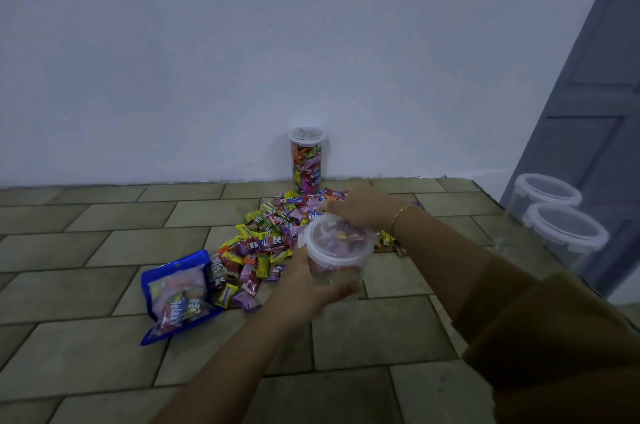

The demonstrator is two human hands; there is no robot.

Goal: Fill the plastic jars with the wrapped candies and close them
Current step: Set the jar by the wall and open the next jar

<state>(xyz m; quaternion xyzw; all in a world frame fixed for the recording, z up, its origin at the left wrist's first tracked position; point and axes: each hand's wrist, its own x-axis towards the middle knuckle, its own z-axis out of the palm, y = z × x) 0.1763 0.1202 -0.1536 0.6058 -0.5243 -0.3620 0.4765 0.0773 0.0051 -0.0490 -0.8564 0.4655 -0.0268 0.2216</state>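
A clear plastic jar [337, 266] with candies inside and a lid [337, 238] on top is held above the floor at centre. My left hand [311, 288] grips the jar's body from the left and below. My right hand [360, 207] rests on the far rim of the lid, fingers curled over its edge. A pile of wrapped candies [266, 240] lies on the tiled floor behind the jar. A tall closed jar [307, 159] full of candies stands against the wall.
A blue candy bag [173, 295], open and partly filled, lies on the floor at the left. Two empty lidded jars [561, 216] stand at the right next to a grey door [595, 94]. A white wall rises behind the tiles.
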